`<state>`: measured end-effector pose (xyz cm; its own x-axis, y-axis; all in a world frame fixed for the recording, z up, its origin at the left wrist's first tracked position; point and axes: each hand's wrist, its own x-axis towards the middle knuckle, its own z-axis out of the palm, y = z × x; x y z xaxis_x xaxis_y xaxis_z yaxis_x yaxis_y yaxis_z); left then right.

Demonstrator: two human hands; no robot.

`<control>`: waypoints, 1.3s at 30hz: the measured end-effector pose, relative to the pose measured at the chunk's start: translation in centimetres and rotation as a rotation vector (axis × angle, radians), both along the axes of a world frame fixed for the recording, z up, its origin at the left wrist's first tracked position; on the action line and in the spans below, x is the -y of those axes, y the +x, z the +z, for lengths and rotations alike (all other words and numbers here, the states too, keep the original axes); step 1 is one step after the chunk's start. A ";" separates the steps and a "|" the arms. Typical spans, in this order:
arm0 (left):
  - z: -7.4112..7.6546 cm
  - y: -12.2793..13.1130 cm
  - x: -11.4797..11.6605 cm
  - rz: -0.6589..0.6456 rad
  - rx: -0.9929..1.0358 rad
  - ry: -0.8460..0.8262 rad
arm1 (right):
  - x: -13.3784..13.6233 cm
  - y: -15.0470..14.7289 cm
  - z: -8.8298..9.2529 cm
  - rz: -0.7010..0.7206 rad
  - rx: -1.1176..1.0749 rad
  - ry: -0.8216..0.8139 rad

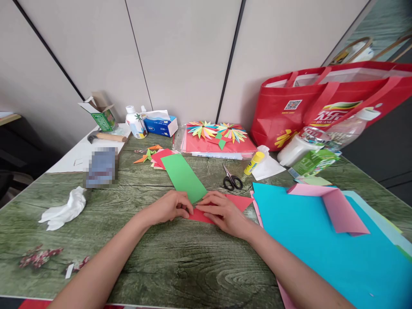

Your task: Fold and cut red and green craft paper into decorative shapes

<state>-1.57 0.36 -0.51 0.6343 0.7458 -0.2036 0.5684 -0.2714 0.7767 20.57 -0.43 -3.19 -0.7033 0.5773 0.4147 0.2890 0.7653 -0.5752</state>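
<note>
I see table (186,266) reaching its near edge; left hand (169,207) pinches red paper (238,201), right hand (227,213) slightly spreads its fingers over it; green paper (183,175) ahead, blue paper (325,253) rightward.

Scissors (231,176), a glue stick (253,163) and coloured paper (241,202) mark a craft workspace.
</note>
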 end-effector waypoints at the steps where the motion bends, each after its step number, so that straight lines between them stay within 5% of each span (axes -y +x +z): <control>1: 0.0 0.0 0.0 -0.005 -0.002 0.014 | 0.0 0.0 0.0 0.001 0.000 0.002; 21: 0.1 -0.2 0.0 -0.034 0.013 -0.023 | 0.0 -0.1 -0.3 -0.012 -0.013 0.032; 39: 0.4 -0.3 0.0 -0.098 -0.087 0.164 | 0.0 -0.1 -0.2 -0.006 -0.020 -0.008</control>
